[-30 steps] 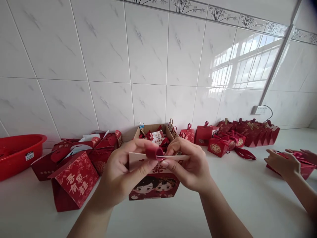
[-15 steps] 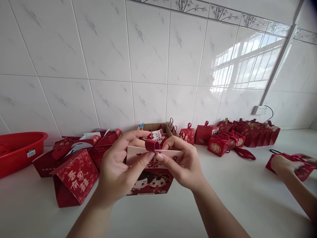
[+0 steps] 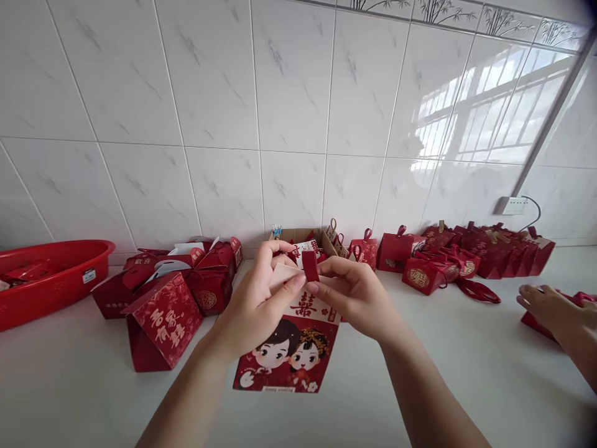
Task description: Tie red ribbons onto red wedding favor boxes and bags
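A red and cream gift box [image 3: 291, 354] with two cartoon faces on its front hangs between my hands, above the counter. A dark red ribbon loop [image 3: 310, 266] stands up at its top edge. My left hand [image 3: 273, 292] pinches the top of the box left of the loop, thumb against the front. On the other side, my right hand [image 3: 357, 292] grips the top edge, its thumb and fingers close to the base of the loop. The fingertips behind the box are partly hidden.
Red boxes [image 3: 163, 320] and a red basin [image 3: 56, 274] are on the left. Behind my hands is a cardboard carton [image 3: 330, 241]. More red boxes [image 3: 494, 252] line the wall at right. Another person's hand [image 3: 555, 311] rests on a red box at the right edge.
The box front has tilted to face me more fully, and the ribbon loop stands more upright. The view has shifted left. The other person's hand has opened out over their box.
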A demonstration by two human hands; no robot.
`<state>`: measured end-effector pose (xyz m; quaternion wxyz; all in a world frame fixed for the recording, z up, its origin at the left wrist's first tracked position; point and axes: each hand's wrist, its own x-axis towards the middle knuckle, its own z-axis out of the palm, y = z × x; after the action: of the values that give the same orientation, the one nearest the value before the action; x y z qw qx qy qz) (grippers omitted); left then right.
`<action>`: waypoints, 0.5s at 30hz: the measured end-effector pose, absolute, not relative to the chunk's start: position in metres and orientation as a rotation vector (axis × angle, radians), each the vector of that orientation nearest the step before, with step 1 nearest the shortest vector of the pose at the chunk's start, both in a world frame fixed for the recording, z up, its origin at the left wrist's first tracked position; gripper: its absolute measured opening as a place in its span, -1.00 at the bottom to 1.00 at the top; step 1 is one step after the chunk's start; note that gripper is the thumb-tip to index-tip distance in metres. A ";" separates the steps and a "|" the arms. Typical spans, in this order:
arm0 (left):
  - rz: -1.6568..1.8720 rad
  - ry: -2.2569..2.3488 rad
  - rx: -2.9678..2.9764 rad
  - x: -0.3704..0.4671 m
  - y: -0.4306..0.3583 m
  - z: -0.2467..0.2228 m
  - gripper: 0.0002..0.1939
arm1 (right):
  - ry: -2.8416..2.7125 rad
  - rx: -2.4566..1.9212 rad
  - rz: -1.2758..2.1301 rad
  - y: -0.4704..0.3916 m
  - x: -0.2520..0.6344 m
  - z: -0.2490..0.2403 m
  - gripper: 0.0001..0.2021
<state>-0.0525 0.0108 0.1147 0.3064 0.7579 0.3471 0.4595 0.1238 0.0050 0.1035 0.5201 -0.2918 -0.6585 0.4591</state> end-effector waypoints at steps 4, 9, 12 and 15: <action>1.183 0.887 2.008 -0.049 0.011 0.113 -0.70 | -1.565 -0.720 1.090 0.007 0.124 0.102 -0.67; 1.187 0.891 2.022 -0.045 0.014 0.111 -0.71 | -1.595 -0.707 1.056 0.010 0.125 0.101 -0.70; 1.212 0.960 2.073 -0.045 0.015 0.111 -0.76 | -1.584 -0.711 1.033 0.011 0.127 0.101 -0.70; 1.252 1.041 2.138 -0.047 0.015 0.113 -0.83 | -1.590 -0.688 1.064 0.011 0.128 0.103 -0.67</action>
<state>-0.0466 0.0150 0.1126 0.2253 0.7750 0.3776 0.4539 0.1280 0.0110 0.1032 0.5263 -0.2877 -0.6649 0.4452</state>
